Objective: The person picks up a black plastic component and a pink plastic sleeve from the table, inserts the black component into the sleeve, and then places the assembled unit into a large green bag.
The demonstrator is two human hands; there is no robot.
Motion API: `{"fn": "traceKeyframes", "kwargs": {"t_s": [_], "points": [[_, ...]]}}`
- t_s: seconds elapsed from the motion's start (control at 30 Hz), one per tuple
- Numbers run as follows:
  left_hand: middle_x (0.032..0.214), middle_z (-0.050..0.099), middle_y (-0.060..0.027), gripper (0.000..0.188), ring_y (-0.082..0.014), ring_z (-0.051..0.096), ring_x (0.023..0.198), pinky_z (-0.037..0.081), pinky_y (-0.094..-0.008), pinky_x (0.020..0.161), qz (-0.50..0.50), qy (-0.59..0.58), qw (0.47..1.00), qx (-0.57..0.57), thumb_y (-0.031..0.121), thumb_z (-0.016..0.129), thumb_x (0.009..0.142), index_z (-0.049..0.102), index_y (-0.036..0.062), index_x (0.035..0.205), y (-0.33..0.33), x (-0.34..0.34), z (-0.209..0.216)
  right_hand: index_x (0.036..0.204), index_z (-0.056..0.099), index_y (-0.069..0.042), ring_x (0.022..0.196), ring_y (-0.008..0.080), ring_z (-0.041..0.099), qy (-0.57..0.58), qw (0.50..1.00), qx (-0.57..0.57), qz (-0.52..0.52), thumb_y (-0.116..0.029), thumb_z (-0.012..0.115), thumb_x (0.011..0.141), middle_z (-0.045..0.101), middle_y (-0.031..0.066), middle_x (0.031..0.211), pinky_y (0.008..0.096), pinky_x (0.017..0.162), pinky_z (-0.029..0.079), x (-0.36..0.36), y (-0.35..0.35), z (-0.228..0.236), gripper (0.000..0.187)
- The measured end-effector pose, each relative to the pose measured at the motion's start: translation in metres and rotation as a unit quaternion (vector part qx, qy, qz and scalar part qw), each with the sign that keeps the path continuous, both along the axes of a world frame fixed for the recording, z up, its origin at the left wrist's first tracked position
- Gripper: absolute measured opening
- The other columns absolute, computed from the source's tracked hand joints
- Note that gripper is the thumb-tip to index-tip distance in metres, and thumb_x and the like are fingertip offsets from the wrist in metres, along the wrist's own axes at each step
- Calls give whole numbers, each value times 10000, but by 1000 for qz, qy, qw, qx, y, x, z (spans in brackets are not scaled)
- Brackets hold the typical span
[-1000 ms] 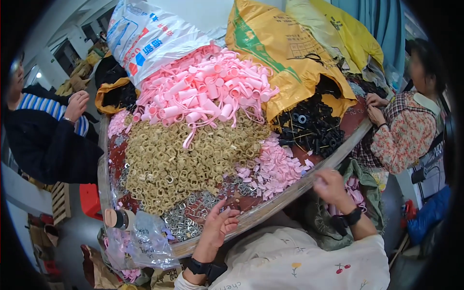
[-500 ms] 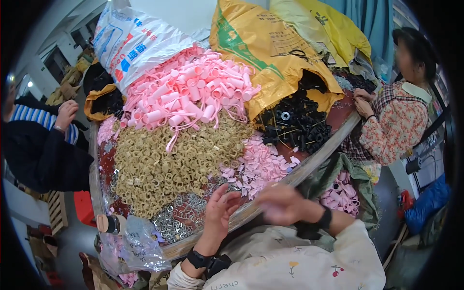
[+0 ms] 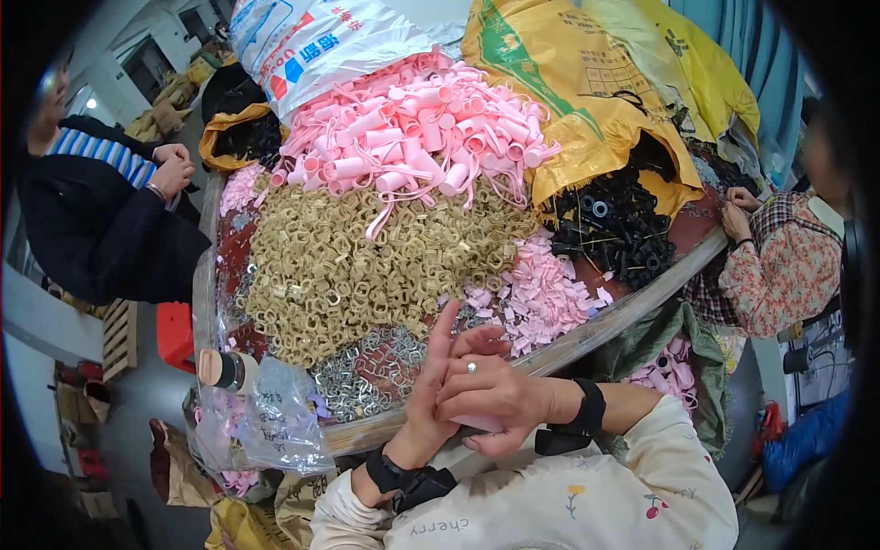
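Observation:
My hands meet over the table's near edge. My right hand (image 3: 486, 392), with a ring on one finger, has its fingers curled across the palm of my left hand (image 3: 429, 390). A pale pink plastic piece (image 3: 480, 423) shows partly below the right fingers, next to the thumb; its full shape is hidden. My left index finger points up, while its other fingers are mostly covered. Just beyond lie silver metal buckles (image 3: 371, 371), a heap of tan plastic rings (image 3: 357, 266) and small flat pink pieces (image 3: 547, 293).
Pink cylinders with straps (image 3: 422, 128) spill from a white sack (image 3: 344, 46). Black parts (image 3: 610, 229) lie before a yellow sack (image 3: 550, 55). A jar (image 3: 229, 369) and clear bag (image 3: 284, 417) sit near left. People work at left (image 3: 101, 211) and right (image 3: 779, 257). A wooden rim (image 3: 623, 316) borders the table.
My right hand has moved left and closed over my left hand; the two were apart before. The view has shifted, so the table sits higher and farther right.

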State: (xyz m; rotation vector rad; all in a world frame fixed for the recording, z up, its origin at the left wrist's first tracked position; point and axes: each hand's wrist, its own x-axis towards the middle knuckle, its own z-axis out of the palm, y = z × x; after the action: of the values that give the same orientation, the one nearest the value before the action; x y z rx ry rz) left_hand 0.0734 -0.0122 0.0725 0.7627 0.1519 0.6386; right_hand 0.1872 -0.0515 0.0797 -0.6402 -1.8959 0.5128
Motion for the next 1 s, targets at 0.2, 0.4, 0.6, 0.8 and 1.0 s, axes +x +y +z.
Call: {"fn": "traceKeyframes", "kwargs": {"t_s": [0.2,0.4,0.6,0.8,1.0], "points": [[1206,364,-181,775,-271,415,1072,319,-380,926,-21,80,995,-49,507,422,756,95,102,1329,3,10,-34,819,553,6,756,278,523,-40,996,-75,-37,-145,576,602,541,121,817,356,673,421,29,-10,-6,265],[1118,457,-140,624,-204,468,1013,373,-323,869,28,213,977,-1,370,469,796,216,64,1276,22,-5,-49,749,546,-24,690,287,529,-265,839,-385,-279,-206,606,632,540,113,727,348,601,426,147,-122,-12,225],[972,551,-104,350,-174,542,877,434,-273,771,-25,267,963,-1,134,482,820,413,6,1139,17,12,-59,744,529,-18,697,304,519,-509,679,-387,-361,-228,587,665,526,125,714,361,579,411,173,-186,-38,232],[930,565,-101,282,-166,553,849,443,-269,767,-9,270,962,26,59,479,816,463,-4,1091,13,7,-57,887,497,-52,665,320,519,-286,816,-125,-486,-67,552,682,499,118,793,383,543,418,164,-45,-47,213],[926,570,-104,267,-160,560,843,454,-265,765,41,296,954,3,51,475,820,473,-6,1081,15,-16,-59,748,469,-65,645,293,524,-406,724,-156,-536,-62,546,634,469,92,746,378,541,423,198,16,-90,138]]}}
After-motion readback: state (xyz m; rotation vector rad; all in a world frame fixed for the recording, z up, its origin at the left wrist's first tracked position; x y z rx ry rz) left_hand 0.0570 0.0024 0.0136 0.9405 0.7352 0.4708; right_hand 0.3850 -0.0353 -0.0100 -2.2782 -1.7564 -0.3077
